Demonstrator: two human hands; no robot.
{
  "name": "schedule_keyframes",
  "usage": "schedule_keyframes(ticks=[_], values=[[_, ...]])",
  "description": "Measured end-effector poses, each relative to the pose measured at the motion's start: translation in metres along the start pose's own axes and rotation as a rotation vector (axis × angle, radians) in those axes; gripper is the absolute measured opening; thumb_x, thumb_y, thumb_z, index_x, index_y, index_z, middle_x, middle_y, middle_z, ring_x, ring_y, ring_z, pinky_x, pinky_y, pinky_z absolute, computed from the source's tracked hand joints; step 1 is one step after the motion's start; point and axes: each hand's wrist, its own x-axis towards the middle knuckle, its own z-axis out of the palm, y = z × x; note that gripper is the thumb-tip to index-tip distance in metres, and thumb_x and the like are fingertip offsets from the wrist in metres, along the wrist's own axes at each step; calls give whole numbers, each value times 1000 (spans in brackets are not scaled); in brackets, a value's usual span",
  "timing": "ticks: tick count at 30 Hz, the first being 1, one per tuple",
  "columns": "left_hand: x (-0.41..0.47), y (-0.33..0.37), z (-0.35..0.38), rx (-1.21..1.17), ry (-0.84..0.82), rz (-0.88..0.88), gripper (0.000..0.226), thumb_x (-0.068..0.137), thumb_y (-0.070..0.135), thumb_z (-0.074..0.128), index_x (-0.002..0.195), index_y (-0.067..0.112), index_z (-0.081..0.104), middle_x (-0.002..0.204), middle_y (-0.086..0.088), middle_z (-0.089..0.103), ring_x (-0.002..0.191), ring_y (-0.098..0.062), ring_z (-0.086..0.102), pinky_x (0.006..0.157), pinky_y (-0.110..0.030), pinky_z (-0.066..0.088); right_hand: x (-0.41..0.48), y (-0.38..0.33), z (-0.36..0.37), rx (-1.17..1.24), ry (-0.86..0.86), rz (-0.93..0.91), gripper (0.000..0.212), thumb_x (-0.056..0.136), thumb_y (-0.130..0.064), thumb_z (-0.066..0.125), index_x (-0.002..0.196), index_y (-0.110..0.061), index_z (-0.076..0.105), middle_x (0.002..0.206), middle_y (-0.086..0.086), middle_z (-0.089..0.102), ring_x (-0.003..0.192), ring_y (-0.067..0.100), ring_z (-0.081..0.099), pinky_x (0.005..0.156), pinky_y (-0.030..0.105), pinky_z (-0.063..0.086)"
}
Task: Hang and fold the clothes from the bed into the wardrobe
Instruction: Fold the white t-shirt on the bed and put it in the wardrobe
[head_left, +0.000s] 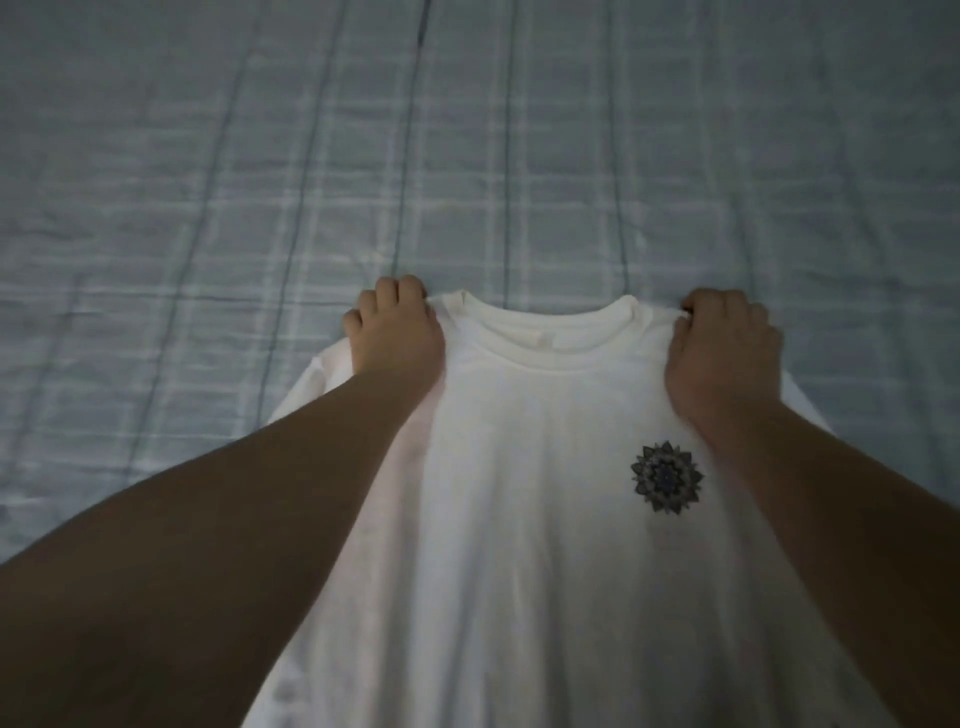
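A white T-shirt (530, 519) with a round neckline and a small dark flower print on the chest is stretched out front side up over the bed, its collar pointing away from me. My left hand (397, 327) is closed on the shirt's shoulder to the left of the collar. My right hand (722, 353) is closed on the other shoulder, to the right of the collar. Both forearms reach over the shirt and hide parts of its sides and sleeves. The hem runs out of the bottom of the view.
The bed is covered by a pale blue-grey checked sheet (260, 182) with light creases, filling everything beyond and beside the shirt. No wardrobe or other clothes show.
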Motion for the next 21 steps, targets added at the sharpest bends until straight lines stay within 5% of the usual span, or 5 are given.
schedule_keyframes(ticks=[4, 8, 14, 21], values=[[-57, -11, -23, -102, 89, 182, 47, 93, 16, 49, 139, 9, 47, 148, -19, 43, 135, -39, 39, 113, -55, 28, -61, -8, -19, 11, -1, -71, 53, 97, -29, 37, 144, -5, 38, 146, 21, 44, 134, 39, 40, 112, 52, 33], [-171, -29, -39, -193, -27, 374, 55, 93, 17, 45, 147, 8, 41, 157, -17, 34, 147, -36, 26, 120, -53, 20, -187, -20, -35, 176, -43, -119, 56, 97, -24, 40, 150, -6, 34, 157, 15, 33, 147, 32, 26, 119, 49, 23], [-341, -78, -48, -162, -248, 482, 58, 101, 28, 37, 155, 13, 27, 164, -11, 18, 153, -27, 6, 123, -49, 11, -377, -22, -53, 262, -181, -127, 59, 97, -24, 40, 152, -6, 32, 161, 14, 25, 151, 28, 16, 122, 50, 17], [-449, -135, -46, -15, -346, 495, 58, 101, 35, 36, 155, 13, 30, 162, -18, 23, 151, -36, 14, 120, -56, 17, -475, -1, -56, 112, -330, -256, 58, 95, -25, 41, 150, -6, 38, 159, 17, 30, 147, 35, 27, 118, 58, 21]])
